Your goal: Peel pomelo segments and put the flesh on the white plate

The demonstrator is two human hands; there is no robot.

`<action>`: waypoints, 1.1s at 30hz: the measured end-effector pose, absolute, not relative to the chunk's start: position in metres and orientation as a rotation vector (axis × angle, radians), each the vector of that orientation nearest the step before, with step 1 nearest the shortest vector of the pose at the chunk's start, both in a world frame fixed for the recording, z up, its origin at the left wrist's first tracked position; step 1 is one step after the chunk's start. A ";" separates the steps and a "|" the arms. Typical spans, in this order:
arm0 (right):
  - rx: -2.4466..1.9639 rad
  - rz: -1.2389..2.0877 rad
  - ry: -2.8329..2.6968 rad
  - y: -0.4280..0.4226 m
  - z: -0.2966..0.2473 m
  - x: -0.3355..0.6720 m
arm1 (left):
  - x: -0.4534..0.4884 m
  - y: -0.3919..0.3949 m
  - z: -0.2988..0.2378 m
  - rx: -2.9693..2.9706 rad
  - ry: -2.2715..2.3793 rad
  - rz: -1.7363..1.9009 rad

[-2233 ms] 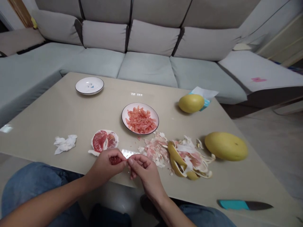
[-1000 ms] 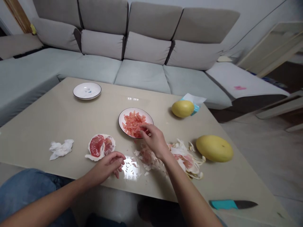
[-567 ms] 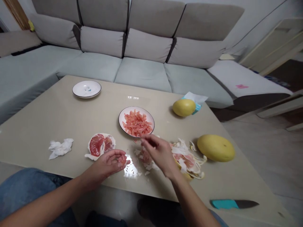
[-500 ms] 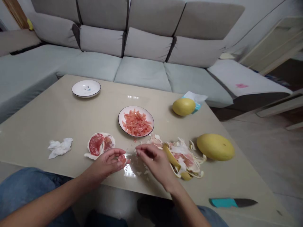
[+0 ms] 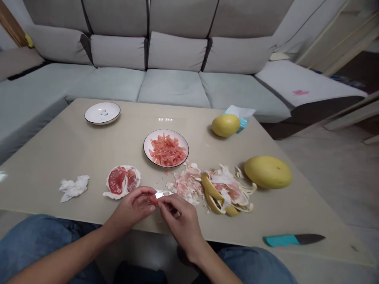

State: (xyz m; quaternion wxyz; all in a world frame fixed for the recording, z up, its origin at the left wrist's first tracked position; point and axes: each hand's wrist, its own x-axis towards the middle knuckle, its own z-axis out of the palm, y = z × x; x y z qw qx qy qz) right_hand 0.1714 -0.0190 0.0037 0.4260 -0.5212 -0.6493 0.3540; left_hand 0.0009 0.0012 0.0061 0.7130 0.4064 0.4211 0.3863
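Note:
Cupped round a small piece of red pomelo flesh [image 5: 152, 200] is my left hand [image 5: 134, 207], held over the table's near edge. My right hand [image 5: 179, 217] meets it from the right, thumb and forefinger pinched at the edge of that piece. Whether the pinch holds flesh or a bit of membrane is too small to tell. Just behind my left hand lies a part-peeled pomelo [image 5: 117, 180] with red flesh and white pith. Farther back, a plate [image 5: 146, 146] bears a heap of loose pomelo flesh [image 5: 167, 150]. Scraps of membrane [image 5: 187, 183] lie behind my right hand.
Yellow peel [image 5: 211, 195] is piled right of the scraps. Whole pomelos sit at the right [image 5: 268, 171] and back right [image 5: 225, 125], the latter by a blue-white packet [image 5: 243, 118]. A knife [image 5: 293, 240] lies near right, crumpled tissue [image 5: 74, 188] left, another plate [image 5: 102, 113] back left.
My right hand has come left from over the scraps and now touches the pomelo flesh in my left hand. The view has shifted slightly.

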 end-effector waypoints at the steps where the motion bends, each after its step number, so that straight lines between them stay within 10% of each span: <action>1: -1.284 0.839 -1.657 -0.020 0.003 0.172 | 0.001 0.001 0.006 0.931 0.953 0.856; 33: -1.246 1.540 -0.924 -0.018 0.004 0.168 | -0.001 0.005 0.012 0.461 0.837 0.866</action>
